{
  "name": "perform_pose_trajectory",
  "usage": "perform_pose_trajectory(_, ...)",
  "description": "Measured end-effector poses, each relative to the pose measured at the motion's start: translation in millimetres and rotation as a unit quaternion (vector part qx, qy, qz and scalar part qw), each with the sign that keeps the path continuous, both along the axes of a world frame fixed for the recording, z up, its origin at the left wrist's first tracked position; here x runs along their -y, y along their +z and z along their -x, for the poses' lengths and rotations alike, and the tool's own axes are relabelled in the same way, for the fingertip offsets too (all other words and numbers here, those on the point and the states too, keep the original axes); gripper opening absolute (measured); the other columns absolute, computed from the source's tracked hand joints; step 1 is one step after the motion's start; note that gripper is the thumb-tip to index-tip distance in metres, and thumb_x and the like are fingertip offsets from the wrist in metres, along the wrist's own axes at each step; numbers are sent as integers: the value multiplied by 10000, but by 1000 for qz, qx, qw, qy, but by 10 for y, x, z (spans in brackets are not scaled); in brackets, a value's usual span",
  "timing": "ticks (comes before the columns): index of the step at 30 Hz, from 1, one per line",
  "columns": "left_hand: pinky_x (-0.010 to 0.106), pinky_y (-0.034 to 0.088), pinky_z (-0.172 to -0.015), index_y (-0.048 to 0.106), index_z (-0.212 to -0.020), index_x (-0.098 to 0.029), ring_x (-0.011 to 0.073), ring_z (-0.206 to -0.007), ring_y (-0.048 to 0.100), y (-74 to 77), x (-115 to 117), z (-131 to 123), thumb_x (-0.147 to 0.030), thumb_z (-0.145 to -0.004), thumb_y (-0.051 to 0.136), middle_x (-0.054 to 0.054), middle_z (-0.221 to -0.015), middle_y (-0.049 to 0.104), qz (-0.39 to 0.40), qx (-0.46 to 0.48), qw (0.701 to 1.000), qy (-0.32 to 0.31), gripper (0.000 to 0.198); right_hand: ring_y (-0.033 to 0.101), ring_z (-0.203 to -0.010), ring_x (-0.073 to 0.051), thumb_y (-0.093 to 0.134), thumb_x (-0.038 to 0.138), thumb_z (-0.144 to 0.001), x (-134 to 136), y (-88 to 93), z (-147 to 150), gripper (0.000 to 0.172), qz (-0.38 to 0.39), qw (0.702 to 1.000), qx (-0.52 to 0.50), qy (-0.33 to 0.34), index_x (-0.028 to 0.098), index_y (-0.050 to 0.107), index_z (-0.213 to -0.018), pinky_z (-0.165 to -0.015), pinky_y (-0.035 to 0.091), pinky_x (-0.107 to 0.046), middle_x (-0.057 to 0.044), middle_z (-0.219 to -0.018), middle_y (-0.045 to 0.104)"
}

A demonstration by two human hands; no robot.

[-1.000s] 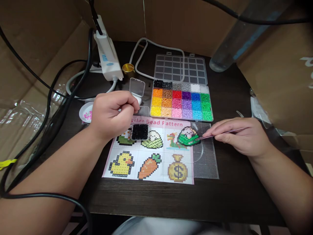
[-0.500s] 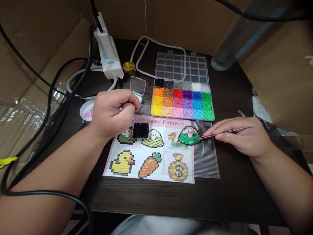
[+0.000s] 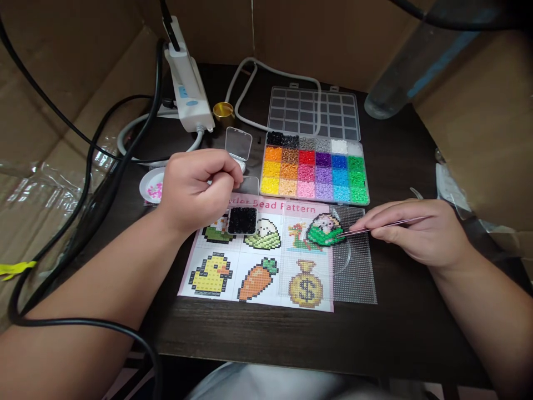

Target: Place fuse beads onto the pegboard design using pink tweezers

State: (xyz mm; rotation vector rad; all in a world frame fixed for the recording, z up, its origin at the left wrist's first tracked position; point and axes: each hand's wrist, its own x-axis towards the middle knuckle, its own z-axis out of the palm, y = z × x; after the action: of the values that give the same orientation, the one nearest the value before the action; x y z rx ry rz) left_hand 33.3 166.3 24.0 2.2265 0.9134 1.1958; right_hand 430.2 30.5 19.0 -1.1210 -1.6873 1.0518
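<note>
My right hand (image 3: 410,230) pinches thin tweezers (image 3: 385,225). Their tips touch the right part of a bead figure (image 3: 327,229), which has green beads below, pale pink beads above and a black outline. This figure lies on a clear pegboard (image 3: 358,266) that overlaps a printed bead pattern sheet (image 3: 210,303). To the left, my left hand (image 3: 197,191) is closed in a loose fist, and its fingertips are hidden. Just beside that fist, a small open box of black beads (image 3: 242,221) rests on the sheet.
A sectioned case of coloured beads (image 3: 314,169) stands behind the sheet with its lid (image 3: 314,111) folded back. Left are a white dish (image 3: 145,183) with pink beads, a gold cup (image 3: 224,113) and a power strip (image 3: 195,105). A black cable (image 3: 91,323) crosses before my left forearm.
The whole view has shifted slightly, so everything sits a little further right. Both hands keep their pose, and the tweezer tips stay at the bead figure.
</note>
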Motion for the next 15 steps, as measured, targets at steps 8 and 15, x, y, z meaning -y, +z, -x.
perform_pose_trajectory(8,373,601,-663,776,-747,-316,177,-680,777,3,-16,-10,-32,-805,664,-57,-735,823,1,8,1000,-6,310,1007,-950,-301,1091,367,-1041,9,-3,-20,41,16,1000,5,-11,383,1054,-1045,-903,857,-410,-36,-1051,1017)
perform_pose_trajectory(15,400,607,-676,774,-739,-348,200,-688,787,12,-1,-25,-63,-810,699,-63,-728,821,21,0,1000,6,303,1010,-945,-303,1096,325,-1029,11,-12,-3,106,9,1000,-1,-14,420,1057,-1054,-887,867,-412,-15,-1051,1016)
